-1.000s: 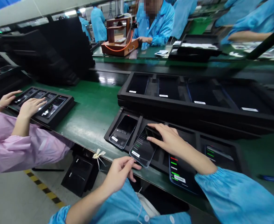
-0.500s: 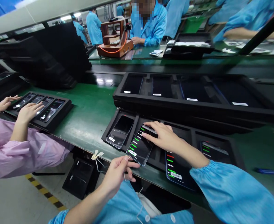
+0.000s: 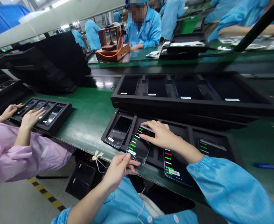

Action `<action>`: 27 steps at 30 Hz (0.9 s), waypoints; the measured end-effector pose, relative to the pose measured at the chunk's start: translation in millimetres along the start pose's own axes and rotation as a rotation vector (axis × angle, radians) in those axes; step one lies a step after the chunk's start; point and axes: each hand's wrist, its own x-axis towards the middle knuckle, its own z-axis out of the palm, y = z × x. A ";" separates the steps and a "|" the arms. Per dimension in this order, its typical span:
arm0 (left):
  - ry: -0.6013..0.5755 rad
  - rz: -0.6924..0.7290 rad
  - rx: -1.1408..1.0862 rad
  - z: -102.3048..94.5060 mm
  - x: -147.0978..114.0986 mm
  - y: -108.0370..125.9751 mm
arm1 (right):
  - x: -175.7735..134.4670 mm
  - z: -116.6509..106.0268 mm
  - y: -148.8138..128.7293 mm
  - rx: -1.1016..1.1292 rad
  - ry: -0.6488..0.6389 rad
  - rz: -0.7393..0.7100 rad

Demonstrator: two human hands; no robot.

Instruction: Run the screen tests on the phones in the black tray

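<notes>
We see phone [image 3: 138,146] under right hand [image 3: 161,137]: glossy glass face. Tray [image 3: 193,135]: matt black plastic. Bench [image 3: 90,115]: green belt, smooth, slight sheen. Our sleeve [image 3: 232,189]: blue cloth, faint sheen. At 11 o'clock, wood fixture [image 3: 111,46], smooth brown. At 9 o'clock, pink cloth sleeve [image 3: 22,158].

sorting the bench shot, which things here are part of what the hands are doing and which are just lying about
In hand:
- lit phone
- left hand at its near end
- right hand on its screen
- front tray

Lying about:
- back tray
- blue pen
- wooden press
- co-worker's tray
</notes>
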 end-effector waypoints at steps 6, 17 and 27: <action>-0.079 -0.071 0.086 -14.6 -4.2 4.0 | -0.1 2.4 2.6 -0.034 0.001 -0.035; -0.083 -0.013 0.111 -14.0 4.1 0.3 | 8.5 2.7 4.4 -0.006 -0.025 -0.007; -0.175 -0.112 -0.027 -16.8 4.0 2.2 | -1.7 0.1 1.7 -0.030 -0.106 -0.041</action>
